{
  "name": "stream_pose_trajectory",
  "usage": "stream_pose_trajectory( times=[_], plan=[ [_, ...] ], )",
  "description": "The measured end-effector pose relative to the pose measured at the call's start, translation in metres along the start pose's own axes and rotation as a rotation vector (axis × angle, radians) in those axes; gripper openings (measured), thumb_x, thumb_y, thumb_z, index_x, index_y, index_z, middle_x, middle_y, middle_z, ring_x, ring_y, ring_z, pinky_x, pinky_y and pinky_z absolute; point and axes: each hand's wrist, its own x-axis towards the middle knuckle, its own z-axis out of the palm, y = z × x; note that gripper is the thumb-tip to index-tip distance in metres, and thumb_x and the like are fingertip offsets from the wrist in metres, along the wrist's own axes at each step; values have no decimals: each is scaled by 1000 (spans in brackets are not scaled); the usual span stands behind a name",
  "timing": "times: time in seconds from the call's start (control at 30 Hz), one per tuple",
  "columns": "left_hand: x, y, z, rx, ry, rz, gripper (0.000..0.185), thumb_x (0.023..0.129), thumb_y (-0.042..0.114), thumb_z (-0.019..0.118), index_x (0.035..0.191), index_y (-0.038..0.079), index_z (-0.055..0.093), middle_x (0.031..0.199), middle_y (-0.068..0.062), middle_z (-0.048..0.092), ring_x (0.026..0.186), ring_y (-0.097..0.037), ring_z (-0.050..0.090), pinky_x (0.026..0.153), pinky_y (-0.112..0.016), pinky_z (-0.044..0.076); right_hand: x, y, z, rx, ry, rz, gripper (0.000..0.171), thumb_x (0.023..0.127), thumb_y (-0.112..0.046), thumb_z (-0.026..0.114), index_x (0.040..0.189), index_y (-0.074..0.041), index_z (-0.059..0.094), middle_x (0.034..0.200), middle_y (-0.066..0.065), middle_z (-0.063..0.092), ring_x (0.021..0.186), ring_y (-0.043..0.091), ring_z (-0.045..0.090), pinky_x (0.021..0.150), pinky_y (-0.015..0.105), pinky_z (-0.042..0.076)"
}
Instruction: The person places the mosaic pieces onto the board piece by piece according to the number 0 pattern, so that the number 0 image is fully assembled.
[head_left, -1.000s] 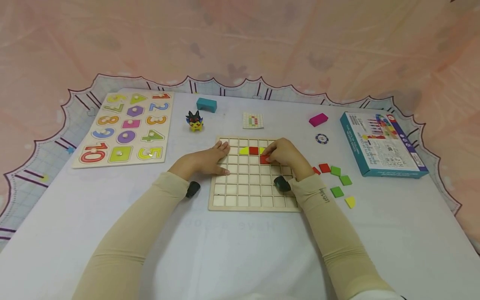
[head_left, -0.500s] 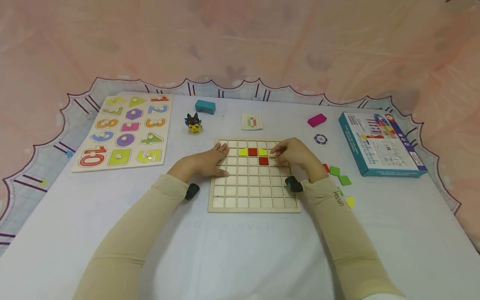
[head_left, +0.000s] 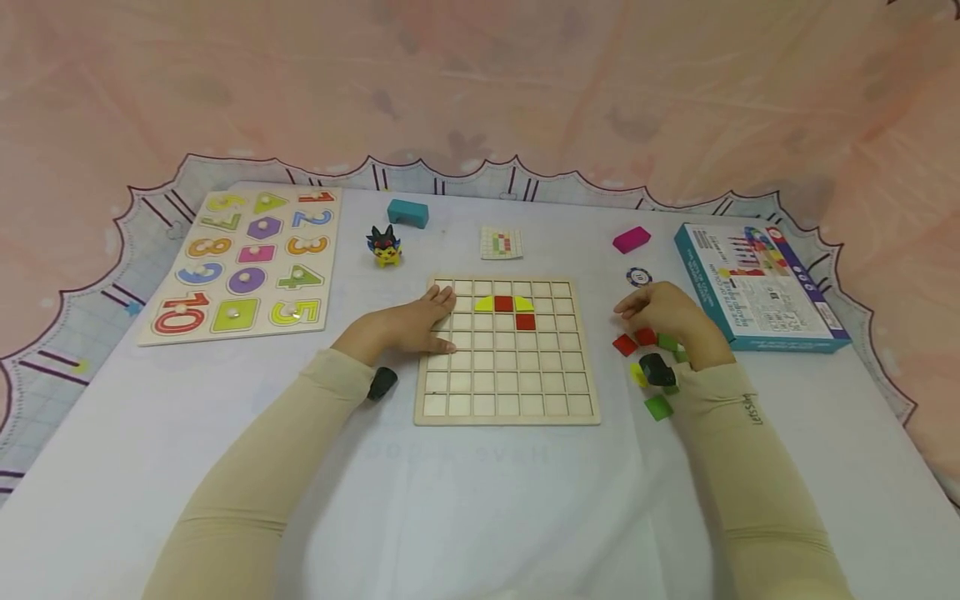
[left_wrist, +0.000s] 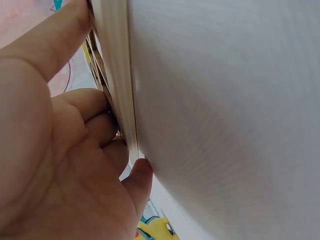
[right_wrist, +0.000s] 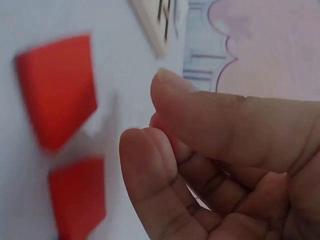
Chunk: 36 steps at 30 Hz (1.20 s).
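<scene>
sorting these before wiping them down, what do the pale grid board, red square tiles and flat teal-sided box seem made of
The pale tan rectangular grid board: probably wood, matte, with grain-like streaks along its edge. The red square tiles: painted wood or plastic, evenly coloured; blur leaves it open. The flat teal-sided printed box: likely cardboard, smooth, judging by its packaging-style print and barcode.

Number puzzle board (head_left: 243, 262), teal block (head_left: 408, 213) behind a black-and-yellow figurine (head_left: 386, 248), magenta block (head_left: 632, 240) near round chip (head_left: 639, 276)
</scene>
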Motion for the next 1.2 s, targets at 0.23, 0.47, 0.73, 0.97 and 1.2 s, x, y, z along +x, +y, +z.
stream_pose_trajectory(
  times=[0.23,0.47,0.73,0.97,1.2],
  plan=[
    [0,-2,2,-16,-8,-4,84,91,34,56,146,0,3,154,-14,-7,141,-30,-13,115,-44,2,0,20,-7,-6,-30,75,37,87,-10,58,123,-2,57,124,20,52,106,31,44,98,48,37],
    [1,-2,1,-4,-6,-13,85,91,37,55,147,1,2,154,-12,-8,141,-29,-14,115,-44,2,1,33,-10,22,-39,127,41,84,-7,57,125,-4,55,131,20,48,111,33,41,103,54,29],
    [2,-2,0,6,-13,-6,86,91,36,56,147,1,1,154,-14,-8,141,-30,-15,115,-44,3,0,33,-8,5,-36,121,42,81,-6,61,122,-2,58,132,22,46,112,35,39,101,54,30],
    [1,-1,0,8,-11,-7,86,91,36,56,146,1,0,154,-14,-9,140,-30,-15,115,-44,3,0,33,-5,-57,2,69,37,82,-9,62,118,2,61,126,23,49,104,33,40,93,48,37],
    [2,-1,1,4,-10,-12,86,91,35,56,146,0,1,154,-14,-8,141,-30,-14,115,-44,3,0,31,-1,-44,0,68,35,83,-7,61,117,2,60,124,23,50,105,34,40,91,47,38]
  ],
)
